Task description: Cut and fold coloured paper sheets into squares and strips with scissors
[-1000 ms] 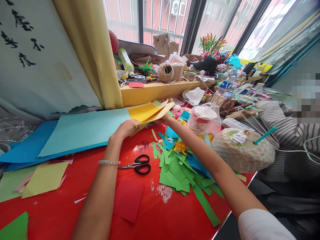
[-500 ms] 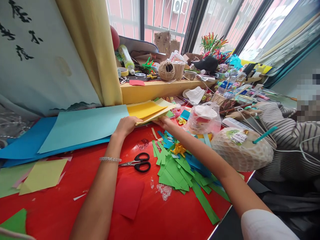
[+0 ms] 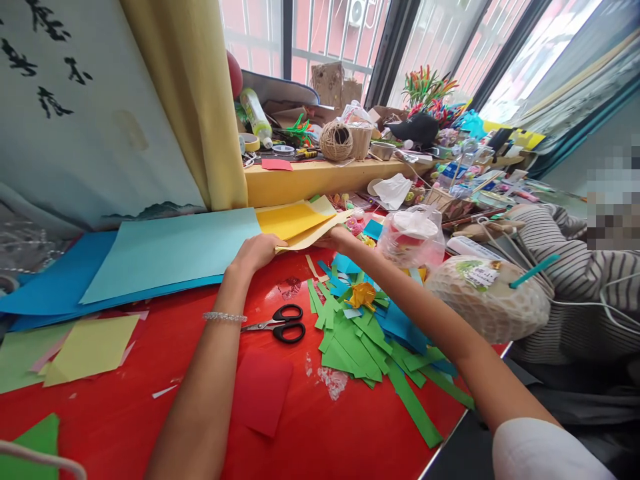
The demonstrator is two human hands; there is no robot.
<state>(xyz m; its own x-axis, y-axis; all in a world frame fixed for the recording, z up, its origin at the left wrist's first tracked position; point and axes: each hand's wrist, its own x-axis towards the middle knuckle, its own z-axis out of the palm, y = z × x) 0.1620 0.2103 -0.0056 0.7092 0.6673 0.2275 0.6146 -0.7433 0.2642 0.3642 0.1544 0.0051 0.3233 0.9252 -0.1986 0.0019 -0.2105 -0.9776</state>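
Observation:
My left hand (image 3: pixel 257 252) is closed on the near edge of a small stack of paper, with a yellow sheet (image 3: pixel 285 219) on top and a cream sheet (image 3: pixel 315 232) beneath. At the right end of the stack, my right hand (image 3: pixel 336 237) grips the raised near edge of the cream sheet, its fingertips mostly hidden by the paper. Large light-blue paper (image 3: pixel 175 250) lies left of my left hand, over darker blue sheets (image 3: pixel 60 280). Black-handled scissors (image 3: pixel 287 323) rest on the red table below my hands.
Green paper strips (image 3: pixel 353 350) and blue scraps are heaped under my right forearm, with a crumpled orange-yellow piece (image 3: pixel 363 295) on them. A netted coconut (image 3: pixel 490 297) with a straw and a plastic-bagged cup (image 3: pixel 410 233) stand right. Someone's striped sleeve (image 3: pixel 543 230) is beyond. Craft clutter fills the sill (image 3: pixel 310 180).
My right hand has slid slightly right and up along the stack, and more of its fingers are hidden under the cream sheet. The left hand keeps its grip. The view has shifted slightly.

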